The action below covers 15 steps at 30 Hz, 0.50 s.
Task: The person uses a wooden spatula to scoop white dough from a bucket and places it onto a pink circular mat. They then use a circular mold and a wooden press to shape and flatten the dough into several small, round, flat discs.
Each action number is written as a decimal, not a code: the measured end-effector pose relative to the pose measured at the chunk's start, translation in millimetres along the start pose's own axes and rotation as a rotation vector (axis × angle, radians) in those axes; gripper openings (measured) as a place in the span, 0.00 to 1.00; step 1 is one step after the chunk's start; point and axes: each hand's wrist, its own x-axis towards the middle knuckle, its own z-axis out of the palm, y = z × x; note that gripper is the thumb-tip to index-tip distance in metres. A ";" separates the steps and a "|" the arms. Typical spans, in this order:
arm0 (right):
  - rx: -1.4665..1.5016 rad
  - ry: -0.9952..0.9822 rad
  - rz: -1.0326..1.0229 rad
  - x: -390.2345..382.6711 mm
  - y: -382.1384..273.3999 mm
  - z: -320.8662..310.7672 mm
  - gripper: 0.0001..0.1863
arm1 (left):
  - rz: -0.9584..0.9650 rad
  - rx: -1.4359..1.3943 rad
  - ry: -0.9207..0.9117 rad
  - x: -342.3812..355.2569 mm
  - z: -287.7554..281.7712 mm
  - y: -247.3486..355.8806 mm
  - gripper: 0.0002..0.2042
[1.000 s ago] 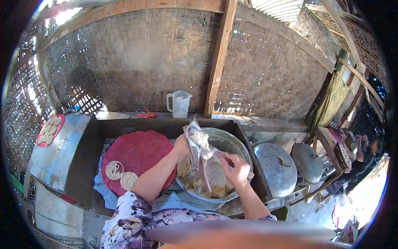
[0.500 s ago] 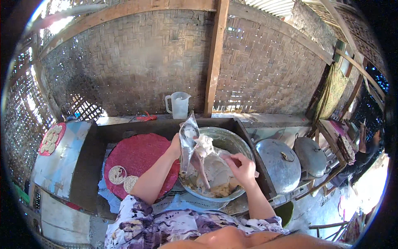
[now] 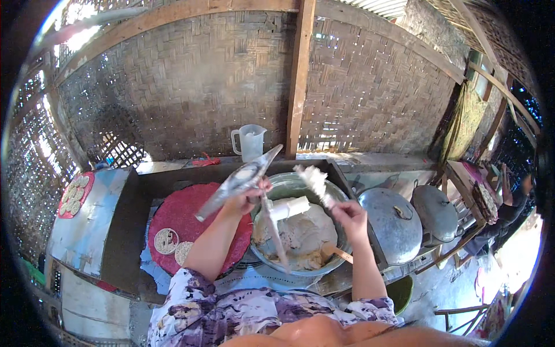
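Note:
My left hand (image 3: 241, 201) is closed around a press tool with a tilted, shiny metal part (image 3: 240, 180), a long bar (image 3: 272, 234) hanging down and a white cylinder (image 3: 292, 207). To its right my right hand (image 3: 350, 218) grips a narrow utensil (image 3: 314, 184) coated with white dough at its upper end. Both are over a large metal basin (image 3: 335, 202) of pale dough (image 3: 306, 231), where a wooden handle (image 3: 340, 253) pokes out. Left of it lies a red round mat (image 3: 188, 211) with two small pale discs (image 3: 166, 240) of strands.
A translucent pitcher (image 3: 251, 144) and red scrap (image 3: 206, 161) sit on the back ledge. At far left, a pink tray (image 3: 85, 180) of pale discs rests on a metal-covered board (image 3: 107, 220). Two lidded pots (image 3: 390, 225) stand to the right. Another person (image 3: 509, 202) is at far right.
My hands have separated: the left tilted the press tool over leftward, while the right drew the dough-coated utensil away to the right. The white cylinder has come into view.

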 end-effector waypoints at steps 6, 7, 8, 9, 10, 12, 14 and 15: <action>-0.046 -0.154 -0.071 11.6 23.2 30.1 0.10 | 0.001 -0.688 -0.272 3.8 19.4 -13.0 0.10; -0.045 -0.161 -0.087 13.4 23.9 41.4 0.10 | -0.001 -0.683 -0.272 1.2 13.7 -18.4 0.10; -0.046 -0.166 -0.101 14.9 20.8 49.3 0.10 | 0.027 -0.624 -0.129 -0.4 14.9 -21.8 0.08; -0.044 -0.163 -0.100 13.9 15.8 53.1 0.10 | 0.054 -0.564 0.012 -0.8 15.5 -24.5 0.08; -0.093 -0.185 -0.154 11.5 9.1 54.9 0.09 | 0.050 -0.562 0.012 -0.9 15.5 -26.7 0.08; -0.140 -0.208 -0.209 8.2 6.9 52.7 0.08 | 0.100 -0.623 -0.185 1.6 16.8 -23.8 0.09; -0.244 -0.226 -0.172 0.9 18.8 43.3 0.12 | 0.151 -0.686 -0.369 2.5 0.1 -25.4 0.11; -0.204 -0.206 -0.169 -4.9 27.4 38.5 0.13 | 0.171 -0.687 -0.323 2.4 0.4 -23.3 0.11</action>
